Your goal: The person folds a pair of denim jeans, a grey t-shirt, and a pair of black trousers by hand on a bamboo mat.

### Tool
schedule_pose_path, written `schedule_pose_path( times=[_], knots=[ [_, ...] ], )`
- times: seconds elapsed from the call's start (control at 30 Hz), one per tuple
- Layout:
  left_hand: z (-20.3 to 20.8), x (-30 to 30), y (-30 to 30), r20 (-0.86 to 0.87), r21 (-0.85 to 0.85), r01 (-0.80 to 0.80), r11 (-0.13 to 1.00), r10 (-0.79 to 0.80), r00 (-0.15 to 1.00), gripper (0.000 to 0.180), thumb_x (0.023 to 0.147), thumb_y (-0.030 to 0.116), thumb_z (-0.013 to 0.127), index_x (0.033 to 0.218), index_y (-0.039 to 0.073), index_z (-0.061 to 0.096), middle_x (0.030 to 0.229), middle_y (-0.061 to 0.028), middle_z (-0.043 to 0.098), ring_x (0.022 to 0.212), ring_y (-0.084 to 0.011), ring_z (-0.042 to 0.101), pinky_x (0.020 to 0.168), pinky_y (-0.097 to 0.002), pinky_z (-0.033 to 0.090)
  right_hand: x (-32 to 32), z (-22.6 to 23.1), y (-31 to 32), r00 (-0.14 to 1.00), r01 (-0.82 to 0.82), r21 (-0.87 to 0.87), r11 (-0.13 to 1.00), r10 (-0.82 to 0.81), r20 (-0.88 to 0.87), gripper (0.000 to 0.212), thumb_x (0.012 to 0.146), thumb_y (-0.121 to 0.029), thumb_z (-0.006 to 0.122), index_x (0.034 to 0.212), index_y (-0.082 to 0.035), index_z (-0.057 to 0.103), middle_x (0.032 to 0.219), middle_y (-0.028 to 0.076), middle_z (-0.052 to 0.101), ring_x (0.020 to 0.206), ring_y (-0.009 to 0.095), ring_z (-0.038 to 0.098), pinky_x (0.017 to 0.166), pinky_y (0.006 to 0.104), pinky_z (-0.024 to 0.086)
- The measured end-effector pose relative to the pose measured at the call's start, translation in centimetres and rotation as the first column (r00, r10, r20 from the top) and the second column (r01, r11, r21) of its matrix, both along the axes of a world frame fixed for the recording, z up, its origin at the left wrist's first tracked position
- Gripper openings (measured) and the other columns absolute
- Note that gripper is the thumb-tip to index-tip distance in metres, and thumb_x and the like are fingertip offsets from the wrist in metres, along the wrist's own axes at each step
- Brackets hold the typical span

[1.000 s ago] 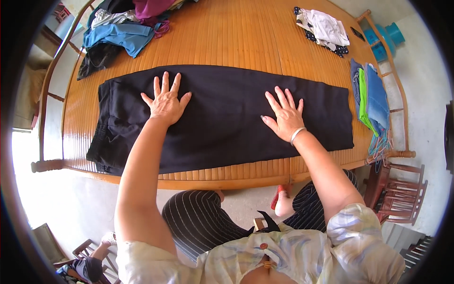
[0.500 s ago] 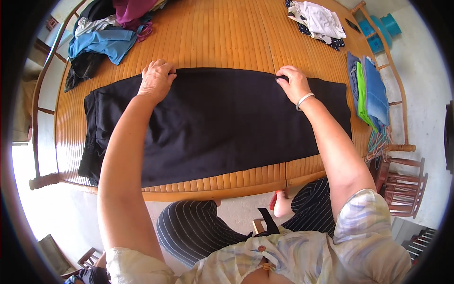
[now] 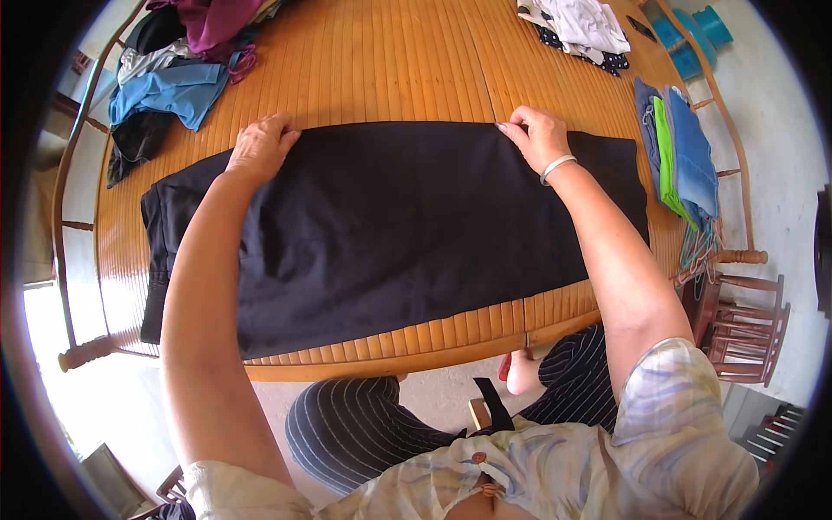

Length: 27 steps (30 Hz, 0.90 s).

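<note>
Black trousers (image 3: 407, 230) lie folded lengthwise and spread sideways across a bamboo-slat bed mat (image 3: 381, 65). Their gathered waist end is at the left, partly behind my left forearm, and the narrower end is at the right. My left hand (image 3: 263, 149) is closed on the far edge of the cloth, left of the middle. At the same edge farther right, my right hand (image 3: 539, 141), with a pale bangle on its wrist, pinches the fabric between thumb and fingers. Soft wrinkles run through the cloth between my arms.
A loose heap of clothes (image 3: 178, 82) lies at the far left. White and dotted garments (image 3: 581, 30) sit at the far right, near a phone (image 3: 641, 29). Folded blue and green clothes (image 3: 685, 156) are stacked at right, beside hangers (image 3: 700, 247) and the wooden bed rail (image 3: 737, 165).
My left hand has slid left along the far edge and my right hand slightly left, both still gripping. The trousers sit a little more to the left and nearer; the view has shifted somewhat.
</note>
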State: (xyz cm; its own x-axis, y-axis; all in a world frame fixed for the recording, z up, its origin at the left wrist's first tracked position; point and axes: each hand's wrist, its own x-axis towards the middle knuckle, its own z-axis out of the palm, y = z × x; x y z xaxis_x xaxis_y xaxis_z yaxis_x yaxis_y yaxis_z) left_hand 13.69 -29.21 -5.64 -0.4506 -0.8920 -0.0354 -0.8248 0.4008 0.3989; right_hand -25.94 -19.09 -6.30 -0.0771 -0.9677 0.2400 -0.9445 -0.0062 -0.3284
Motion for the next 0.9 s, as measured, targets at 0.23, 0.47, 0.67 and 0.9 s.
schedule_pose_path(
  times=[0.23, 0.47, 0.67, 0.9],
  knots=[
    [-0.3, -4.7, 5.2, 0.000, -0.512, -0.205, 0.834, 0.239, 0.971, 0.036, 0.084, 0.021, 0.059, 0.118, 0.011, 0.052, 0.125, -0.0139, 0.049, 0.124, -0.0334, 0.039, 0.103, -0.0563, 0.023, 2.1, 0.8, 2.6, 0.979, -0.095, -0.320, 0.943, 0.029, -0.203, 0.039, 0.075, -0.025, 0.070, 0.108, -0.010, 0.054, 0.111, 0.012, 0.052, 0.103, 0.032, 0.049, 0.084, 0.0495, 0.037],
    [0.4, -8.5, 14.0, 0.272, -0.172, 0.044, 0.984, 0.005, 0.962, 0.067, 0.083, 0.046, 0.056, 0.142, 0.022, 0.033, 0.149, -0.0102, 0.024, 0.139, -0.0306, 0.017, 0.104, -0.0655, 0.009, 6.9, 0.5, 6.8, 0.942, -0.186, 0.232, 0.955, 0.240, -0.234, 0.069, 0.087, -0.058, 0.043, 0.140, -0.016, 0.033, 0.149, 0.012, 0.021, 0.139, 0.030, 0.015, 0.106, 0.0641, 0.010],
    [0.9, -9.7, 14.2, 0.312, -0.118, 0.054, 0.991, -0.015, 0.950, 0.068, 0.084, 0.041, 0.057, 0.143, 0.021, 0.029, 0.151, -0.0092, 0.020, 0.140, -0.0301, 0.015, 0.105, -0.0638, 0.009, -7.0, 0.5, 4.5, 0.941, 0.305, 0.253, 0.918, -0.251, -0.225, 0.068, 0.088, -0.051, 0.047, 0.142, -0.015, 0.027, 0.147, 0.016, 0.024, 0.138, 0.031, 0.019, 0.105, 0.0627, 0.014],
    [1.1, -9.9, 14.3, 0.335, -0.115, 0.032, 0.993, 0.008, 0.942, 0.069, 0.082, 0.036, 0.059, 0.143, 0.022, 0.030, 0.152, -0.0069, 0.019, 0.140, -0.0289, 0.014, 0.105, -0.0639, 0.010, -20.8, 0.6, 12.9, 0.819, 0.573, 0.022, 0.819, -0.571, -0.059, 0.044, 0.081, -0.032, 0.063, 0.108, 0.002, 0.057, 0.114, 0.024, 0.058, 0.109, 0.038, 0.053, 0.091, 0.0393, 0.044]
  ],
)
